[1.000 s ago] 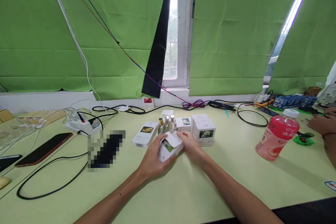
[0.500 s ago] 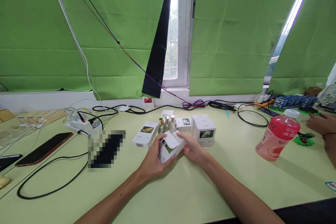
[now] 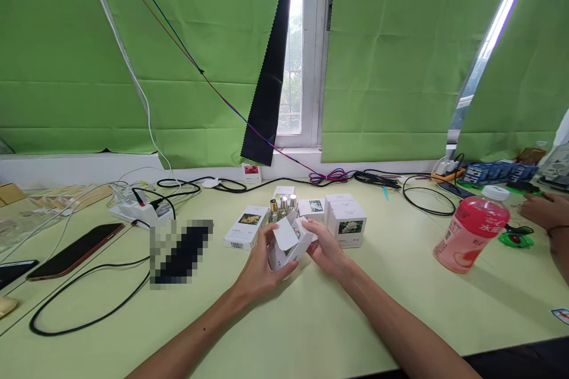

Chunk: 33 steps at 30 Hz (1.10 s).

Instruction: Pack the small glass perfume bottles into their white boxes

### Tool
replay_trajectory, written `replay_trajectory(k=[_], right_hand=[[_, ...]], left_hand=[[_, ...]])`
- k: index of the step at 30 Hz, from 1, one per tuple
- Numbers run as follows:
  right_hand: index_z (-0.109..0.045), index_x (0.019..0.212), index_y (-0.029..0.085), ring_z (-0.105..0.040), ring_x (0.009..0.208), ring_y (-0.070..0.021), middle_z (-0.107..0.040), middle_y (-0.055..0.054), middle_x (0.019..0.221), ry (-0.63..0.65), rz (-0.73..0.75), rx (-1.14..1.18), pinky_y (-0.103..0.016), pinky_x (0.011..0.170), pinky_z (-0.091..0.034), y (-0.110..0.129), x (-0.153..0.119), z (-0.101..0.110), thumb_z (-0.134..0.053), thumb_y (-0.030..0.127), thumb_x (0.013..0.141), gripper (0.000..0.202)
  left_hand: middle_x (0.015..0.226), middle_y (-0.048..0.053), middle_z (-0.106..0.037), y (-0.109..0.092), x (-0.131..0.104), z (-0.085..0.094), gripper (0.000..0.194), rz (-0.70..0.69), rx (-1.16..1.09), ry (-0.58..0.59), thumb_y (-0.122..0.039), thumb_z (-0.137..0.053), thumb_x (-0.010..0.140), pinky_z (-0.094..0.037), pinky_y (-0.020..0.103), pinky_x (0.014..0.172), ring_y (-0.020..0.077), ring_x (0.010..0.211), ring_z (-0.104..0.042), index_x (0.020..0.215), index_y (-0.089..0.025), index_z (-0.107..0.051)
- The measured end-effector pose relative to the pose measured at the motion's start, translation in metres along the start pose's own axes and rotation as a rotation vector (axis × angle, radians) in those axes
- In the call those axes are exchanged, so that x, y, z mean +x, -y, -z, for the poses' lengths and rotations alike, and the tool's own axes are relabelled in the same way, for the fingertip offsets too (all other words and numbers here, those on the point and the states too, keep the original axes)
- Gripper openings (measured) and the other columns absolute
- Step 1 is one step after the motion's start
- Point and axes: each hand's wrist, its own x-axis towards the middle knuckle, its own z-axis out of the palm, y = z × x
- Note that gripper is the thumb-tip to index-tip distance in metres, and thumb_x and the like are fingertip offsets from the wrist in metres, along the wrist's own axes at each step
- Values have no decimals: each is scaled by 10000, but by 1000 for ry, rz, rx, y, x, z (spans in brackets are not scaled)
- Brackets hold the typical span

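Tilted further since the earlier frame, one white box (image 3: 300, 247) sits grasped in the left hand (image 3: 259, 263), between thumb and fingers; the right hand (image 3: 328, 249) grips its upper right end.

A small, rectangular white cardboard box (image 3: 293, 250) with fine dark print is held at a tilt between the left hand (image 3: 258, 269) and the right hand (image 3: 326, 247). Its loose white flap (image 3: 285, 233) stands folded out over the printed face, covering part of it. The left fingers and thumb grip the body; the right fingers touch the end farther right. Its inside cannot be made out.
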Motion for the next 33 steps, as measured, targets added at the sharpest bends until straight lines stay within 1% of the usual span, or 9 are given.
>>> replay_trajectory(k=[5,10,17,21,24,26,28,30,33], right_hand=[[-591,698,198,-535,640,-120,-635,24,711,36,28,21,-236,566,-401,4,-3,-4,-917,314,546,378],[-576,709,203,-494,596,-106,-604,40,689,62,53,3,-240,517,-322,5,-5,-6,-903,327,549,384],[-566,727,208,-449,586,-104,-550,47,671,132,89,-36,-253,521,-305,3,-7,-9,-871,450,635,401],[-567,747,214,-445,558,-111,-550,44,640,159,78,-73,-262,524,-301,2,-7,-9,-855,517,675,424],[-573,753,216,-448,538,-114,-552,43,608,150,65,-86,-265,525,-303,3,-7,-9,-863,567,655,465],[-582,755,212,-454,537,-113,-558,41,611,155,63,-91,-265,526,-308,2,-7,-9,-867,583,647,480],[-597,764,207,-462,539,-112,-562,38,621,172,63,-101,-265,527,-313,1,-6,-9,-861,594,659,480],[-606,770,202,-470,541,-110,-561,37,629,191,61,-115,-265,528,-317,-1,-6,-8,-854,600,673,479],[-604,768,198,-468,540,-107,-555,38,627,210,57,-137,-263,526,-318,-3,-7,-9,-853,607,679,487]], left_hand=[[1412,134,-548,-1,1,-1,768,64,-46,-9,-407,-805,776,-474,490,1057,320,1322,-560,1333,-309,-285],[1192,102,-647,-6,1,0,757,142,-35,-34,-425,-833,721,-516,450,937,325,1169,-646,1244,-289,-303],[1029,34,-632,-3,1,-1,661,96,-2,-93,-448,-815,729,-508,361,790,259,971,-655,1165,-270,-351],[1036,36,-635,-3,1,0,611,77,-19,-77,-439,-783,774,-515,384,813,254,960,-652,1160,-276,-338],[1169,68,-616,-4,1,2,505,13,-22,-81,-439,-707,848,-510,426,895,256,1040,-642,1145,-286,-329],[1340,118,-551,-4,2,3,408,-29,-39,-87,-447,-635,907,-489,454,969,273,1183,-599,1135,-284,-339],[1461,155,-466,-5,2,5,323,-52,-67,-101,-462,-562,958,-450,473,1046,290,1337,-507,1131,-276,-364],[1485,168,-443,-4,2,6,294,-44,-80,-122,-489,-509,988,-411,484,1095,299,1422,-428,1144,-269,-391],[1474,163,-450,-4,2,7,319,-16,-94,-146,-539,-466,1001,-401,488,1102,303,1434,-411,1164,-271,-410]])
